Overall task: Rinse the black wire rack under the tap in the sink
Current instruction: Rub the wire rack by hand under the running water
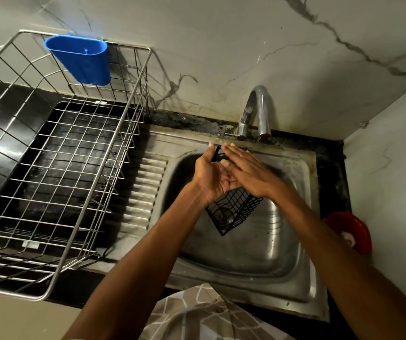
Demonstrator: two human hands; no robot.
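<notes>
— Rinsing position is noted: the black wire rack (235,212) is held above the sink (258,261) basin, toward its back edge, below the tap (256,111). How is it gripped?

— It is supported from beneath by the left hand (211,177), fingers curled around its frame. The right hand (248,173) is laid flat on top, fingers straight. The long axis is run from the spout toward the front edge; the near end is left exposed, nearer the left hand. Water flow cannot be confirmed.

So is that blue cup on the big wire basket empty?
Apparently empty: the blue cup hangs on the basket's back rim, and only bare blue inside shows.
</notes>
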